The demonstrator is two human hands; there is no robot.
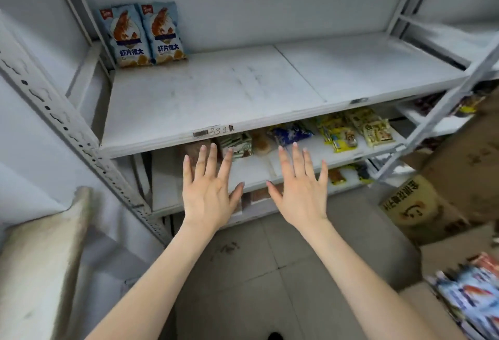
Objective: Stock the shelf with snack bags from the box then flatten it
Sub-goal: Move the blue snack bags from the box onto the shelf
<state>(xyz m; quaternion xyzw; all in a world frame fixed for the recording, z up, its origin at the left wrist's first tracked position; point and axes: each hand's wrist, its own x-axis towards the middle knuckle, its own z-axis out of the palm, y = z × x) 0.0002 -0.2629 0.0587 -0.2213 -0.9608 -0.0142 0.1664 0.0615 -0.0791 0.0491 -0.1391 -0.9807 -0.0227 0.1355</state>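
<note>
Two light-blue snack bags [143, 34] with a shrimp picture stand upright side by side at the back left of the white shelf board [243, 91]. My left hand [209, 188] and my right hand [299, 185] hover side by side in front of the shelf's front edge, palms down, fingers straight and spread, holding nothing. At the bottom right, an open cardboard box [437, 264] holds several more of the same blue bags [472, 296].
The lower shelf [256, 172] carries mixed snack packets: blue, yellow and green ones. A grey perforated upright [81, 145] runs down the left. Brown cardboard boxes [421, 210] stand on the tiled floor at right. A beige sack [35, 266] sits at lower left.
</note>
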